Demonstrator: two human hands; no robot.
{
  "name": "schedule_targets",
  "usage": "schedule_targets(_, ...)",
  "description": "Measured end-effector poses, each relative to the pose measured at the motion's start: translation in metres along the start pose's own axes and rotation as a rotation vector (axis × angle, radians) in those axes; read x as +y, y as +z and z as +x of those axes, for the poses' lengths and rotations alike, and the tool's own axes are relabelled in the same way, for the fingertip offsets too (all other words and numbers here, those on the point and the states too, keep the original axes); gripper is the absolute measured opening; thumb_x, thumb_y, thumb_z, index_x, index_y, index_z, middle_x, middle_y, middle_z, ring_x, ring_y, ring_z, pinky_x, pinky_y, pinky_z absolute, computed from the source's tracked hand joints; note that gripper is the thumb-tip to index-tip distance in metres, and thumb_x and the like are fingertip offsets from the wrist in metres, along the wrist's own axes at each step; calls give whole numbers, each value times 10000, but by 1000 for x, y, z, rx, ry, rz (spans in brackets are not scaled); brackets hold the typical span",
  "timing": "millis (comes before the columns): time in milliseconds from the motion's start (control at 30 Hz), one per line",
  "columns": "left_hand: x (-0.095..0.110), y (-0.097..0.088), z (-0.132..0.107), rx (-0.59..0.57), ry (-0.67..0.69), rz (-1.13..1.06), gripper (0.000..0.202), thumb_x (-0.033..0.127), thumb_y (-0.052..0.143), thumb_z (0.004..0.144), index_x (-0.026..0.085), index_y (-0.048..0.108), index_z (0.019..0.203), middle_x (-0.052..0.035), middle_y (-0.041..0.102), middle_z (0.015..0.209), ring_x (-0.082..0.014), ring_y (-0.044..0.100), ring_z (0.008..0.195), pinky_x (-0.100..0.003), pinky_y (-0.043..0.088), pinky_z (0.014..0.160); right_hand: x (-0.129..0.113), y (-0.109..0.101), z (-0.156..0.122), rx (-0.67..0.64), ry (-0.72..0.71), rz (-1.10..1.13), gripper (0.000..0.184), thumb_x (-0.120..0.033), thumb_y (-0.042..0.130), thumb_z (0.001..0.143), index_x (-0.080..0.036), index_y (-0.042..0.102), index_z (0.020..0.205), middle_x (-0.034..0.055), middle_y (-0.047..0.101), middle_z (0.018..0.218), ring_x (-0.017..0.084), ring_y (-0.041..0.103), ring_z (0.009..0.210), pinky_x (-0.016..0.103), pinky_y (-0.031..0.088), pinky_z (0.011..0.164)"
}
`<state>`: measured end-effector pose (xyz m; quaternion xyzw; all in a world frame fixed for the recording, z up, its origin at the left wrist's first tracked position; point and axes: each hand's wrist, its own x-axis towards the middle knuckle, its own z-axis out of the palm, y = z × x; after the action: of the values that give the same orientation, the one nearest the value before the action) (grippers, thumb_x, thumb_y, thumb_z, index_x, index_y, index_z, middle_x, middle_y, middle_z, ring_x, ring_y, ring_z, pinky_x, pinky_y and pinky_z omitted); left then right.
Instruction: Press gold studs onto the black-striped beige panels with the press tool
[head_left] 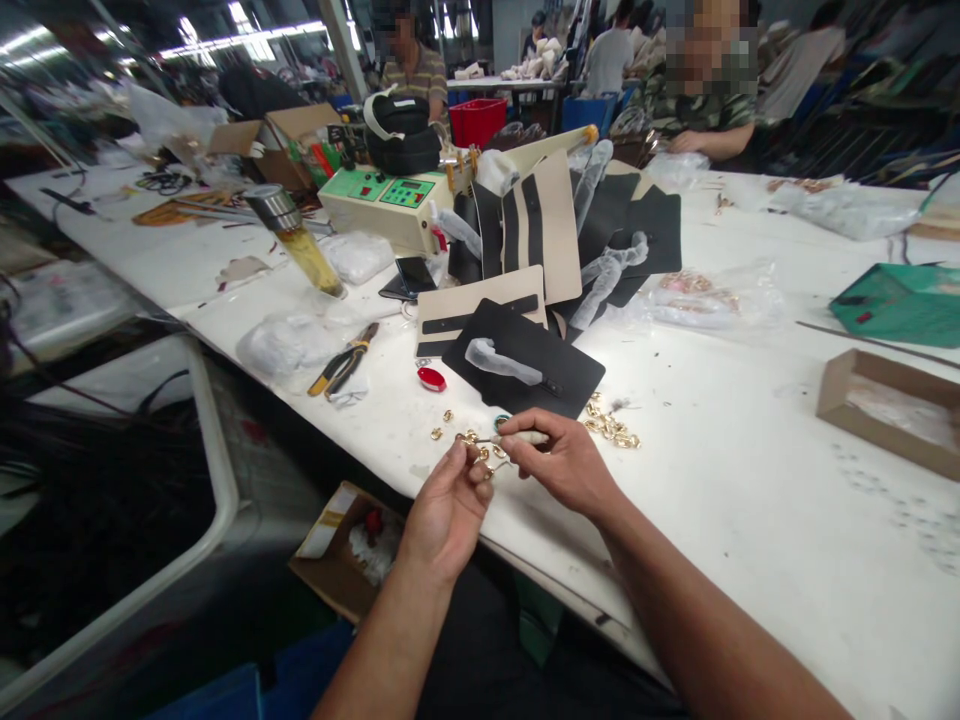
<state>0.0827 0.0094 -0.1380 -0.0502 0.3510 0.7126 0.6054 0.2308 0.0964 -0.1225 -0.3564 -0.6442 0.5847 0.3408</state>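
Note:
My left hand is pinched shut on a small gold metal buckle just over the near edge of the white table. My right hand grips a thin pale tool, its tip pointing left at the buckle. Loose gold buckles lie in a small heap right of the hands, and a few more lie to the left. A black panel with a wrapped strap lies just beyond the hands.
Pliers, a red oval piece, plastic bags, beige and black panels, a green machine and a bottle fill the table's far side. A cardboard tray sits right. Other people work behind. A box lies below.

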Motion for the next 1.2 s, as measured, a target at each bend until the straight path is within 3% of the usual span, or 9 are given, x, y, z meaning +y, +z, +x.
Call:
schedule_targets(300, 0, 5, -3, -25, 14, -5, 74, 138, 723, 945, 112, 681, 1000, -8, 628, 866, -55, 542, 601, -156, 474, 477, 1, 2, -1, 0, -7, 2, 222, -388, 761, 887, -196, 784, 995, 29, 745, 878, 120, 631, 580, 243, 493, 540)
schedule_targets(500, -2, 4, -1, -17, 49, 47, 236, 166, 861, 820, 114, 696, 979, -5, 656, 878, -48, 541, 600, -151, 459, 470, 4, 1, 1, -6, -42, -11, 184, -362, 745, 905, -212, 784, 1003, 23, 744, 888, 121, 632, 603, 250, 491, 568)
schedule_targets(633, 0, 4, -1, 20, 136, 186, 369, 241, 961, 693, 122, 700, 925, 1, 666, 862, -48, 535, 598, -150, 433, 458, 3, 0, 1, -47, -91, -27, 136, -316, 742, 904, -231, 782, 1003, 8, 743, 895, 125, 656, 671, 250, 523, 644)
schedule_targets(733, 0, 1, -3, 33, 214, 346, 448, 332, 991, 643, 121, 708, 919, 6, 660, 826, -49, 516, 589, -152, 401, 449, -1, -3, 0, -125, 40, 20, 194, -396, 694, 949, -211, 750, 933, -6, 713, 742, 122, 637, 572, 235, 495, 559)
schedule_targets(833, -1, -5, -3, 56, 324, 520, 478, 413, 971, 663, 119, 726, 949, 28, 624, 710, -52, 491, 560, -154, 386, 464, -1, -7, 2, -191, 133, 27, 374, -474, 590, 1015, -194, 653, 776, -11, 671, 625, 113, 605, 487, 224, 445, 501)
schedule_targets(933, -1, -11, -1, 87, 403, 606, 474, 451, 943, 684, 129, 727, 957, 36, 612, 660, -56, 475, 535, -164, 373, 473, 4, -12, 5, -215, 78, 0, 298, -451, 632, 993, -196, 689, 849, -8, 699, 713, 120, 647, 566, 230, 479, 565)
schedule_targets(1067, 7, -18, 6, 155, 489, 695, 464, 476, 910, 696, 153, 732, 977, 42, 618, 660, -65, 455, 519, -187, 340, 470, 14, -22, 12, -56, -10, -195, 181, -373, 708, 931, -230, 765, 1025, 1, 751, 846, 155, 688, 693, 263, 503, 664)
schedule_targets(1200, 21, -26, 14, 244, 678, 1111, 370, 483, 813, 776, 177, 782, 982, -5, 708, 735, -139, 581, 631, -259, 477, 616, 23, -26, 18, 99, -32, -483, 112, -316, 718, 911, -273, 785, 989, -8, 788, 904, 173, 690, 763, 283, 467, 708)
